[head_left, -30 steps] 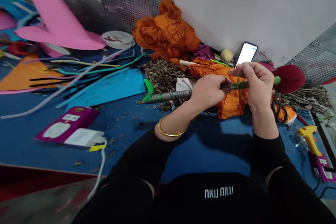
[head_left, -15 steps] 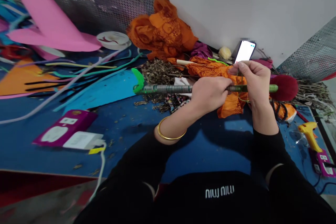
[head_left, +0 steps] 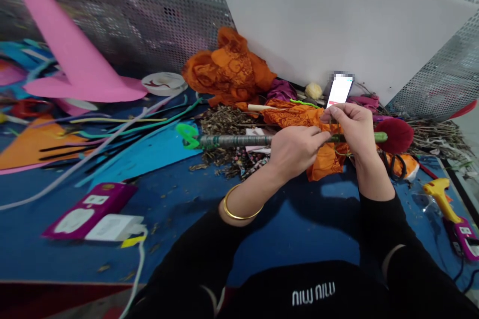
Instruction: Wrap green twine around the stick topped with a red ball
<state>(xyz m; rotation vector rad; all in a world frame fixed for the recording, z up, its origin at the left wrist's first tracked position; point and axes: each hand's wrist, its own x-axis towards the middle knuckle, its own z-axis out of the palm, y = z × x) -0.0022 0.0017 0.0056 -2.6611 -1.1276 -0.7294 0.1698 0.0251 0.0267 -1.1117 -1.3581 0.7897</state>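
Observation:
A long stick (head_left: 235, 140) lies level across the view, wound with greyish and green wrapping. Bright green fuzzy wire loops (head_left: 187, 136) sit at its left end, and a dark red rounded piece (head_left: 397, 136) is at its right end. My left hand (head_left: 297, 147) is closed around the stick's middle. To the right, my right hand (head_left: 352, 122) pinches a thin greenish strand that hangs by the stick; its fingertips hide most of the strand. Orange cloth (head_left: 325, 162) lies behind and below the stick.
A lit phone (head_left: 340, 90) leans against the white board (head_left: 318, 20). A pink cone hat (head_left: 82, 67), coloured pipe cleaners (head_left: 142, 119) and a purple power strip (head_left: 90, 212) are at left. Scissors (head_left: 396, 167) and a yellow glue gun (head_left: 443, 199) lie at right, near dried twigs (head_left: 437, 134).
The camera view has tilted up, so the table things appear lower. Both hands keep their hold, and the green looped end looks turned a little.

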